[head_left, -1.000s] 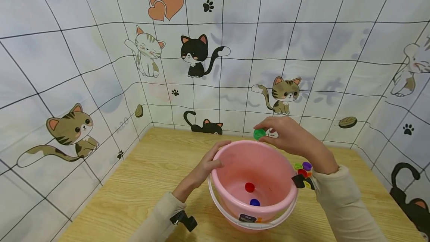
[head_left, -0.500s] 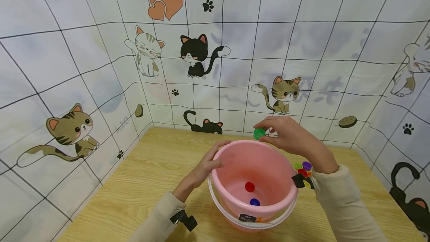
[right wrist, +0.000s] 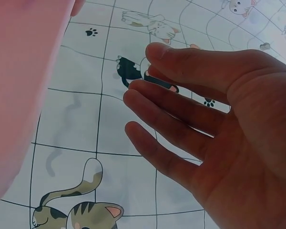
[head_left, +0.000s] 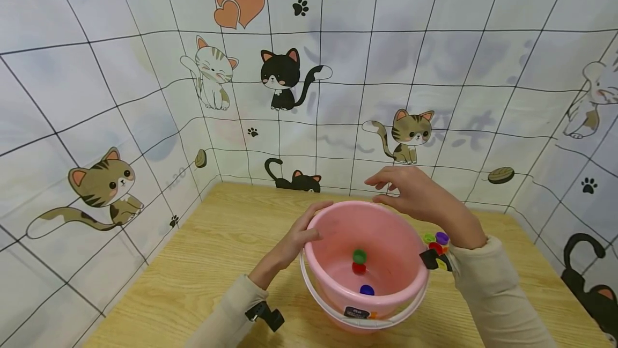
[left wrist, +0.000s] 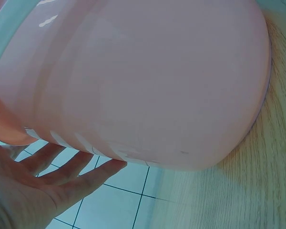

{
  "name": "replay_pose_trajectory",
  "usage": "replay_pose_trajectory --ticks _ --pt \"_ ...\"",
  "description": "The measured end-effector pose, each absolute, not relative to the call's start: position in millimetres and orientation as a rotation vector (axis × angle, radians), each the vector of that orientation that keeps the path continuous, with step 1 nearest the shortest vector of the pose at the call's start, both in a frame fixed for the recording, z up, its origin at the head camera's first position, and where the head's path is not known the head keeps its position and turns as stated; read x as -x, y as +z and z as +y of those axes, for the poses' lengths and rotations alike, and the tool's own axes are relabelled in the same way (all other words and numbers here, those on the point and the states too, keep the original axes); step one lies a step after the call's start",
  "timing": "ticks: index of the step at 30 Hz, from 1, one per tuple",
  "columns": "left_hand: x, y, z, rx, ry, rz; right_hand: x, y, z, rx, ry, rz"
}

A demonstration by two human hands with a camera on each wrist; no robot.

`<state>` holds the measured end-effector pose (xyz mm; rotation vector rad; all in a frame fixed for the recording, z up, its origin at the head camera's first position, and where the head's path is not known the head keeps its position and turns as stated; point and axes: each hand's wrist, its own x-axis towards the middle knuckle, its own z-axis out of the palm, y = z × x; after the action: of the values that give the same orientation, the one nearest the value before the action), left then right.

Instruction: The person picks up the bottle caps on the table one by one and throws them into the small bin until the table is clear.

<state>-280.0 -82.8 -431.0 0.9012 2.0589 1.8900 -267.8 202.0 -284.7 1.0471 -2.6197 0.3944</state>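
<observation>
A pink bucket [head_left: 367,214] with a white handle [head_left: 386,325] stands on the table. At its left rim my left hand [head_left: 295,241] grips the bucket, thumb inside and fingers along the outer wall, which the left wrist view also shows. Over the far right rim hovers my right hand [head_left: 410,190]; in the right wrist view its relaxed fingers [right wrist: 164,124] hold nothing. Inside the bucket are a green bottle cap [head_left: 359,256], a red cap [head_left: 359,268] right beside it, and a blue cap [head_left: 367,289] nearer the front wall.
Right of the bucket, several coloured caps, among them a purple one [head_left: 441,238] and a red one [head_left: 435,247], lie on the wooden table [head_left: 207,262], partly hidden by the right wrist. A cat-print sheet [head_left: 338,101] hangs behind and at both sides.
My right hand has let go of the green cap, which has dropped into the bucket near the red one. My left hand and the bucket have not moved.
</observation>
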Motion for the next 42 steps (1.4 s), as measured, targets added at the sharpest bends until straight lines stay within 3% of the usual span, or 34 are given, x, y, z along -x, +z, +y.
replay_pose_trajectory --ticks 21,42 --pt "279.8 -430.3 -82.6 -0.915 1.879 2.052 263.2 -286.2 209.0 -1.025 0.427 -2.653" --pt "279.9 -431.4 -83.6 -0.92 1.878 2.057 258.9 -310.6 264.4 -0.846 0.5 -2.722"
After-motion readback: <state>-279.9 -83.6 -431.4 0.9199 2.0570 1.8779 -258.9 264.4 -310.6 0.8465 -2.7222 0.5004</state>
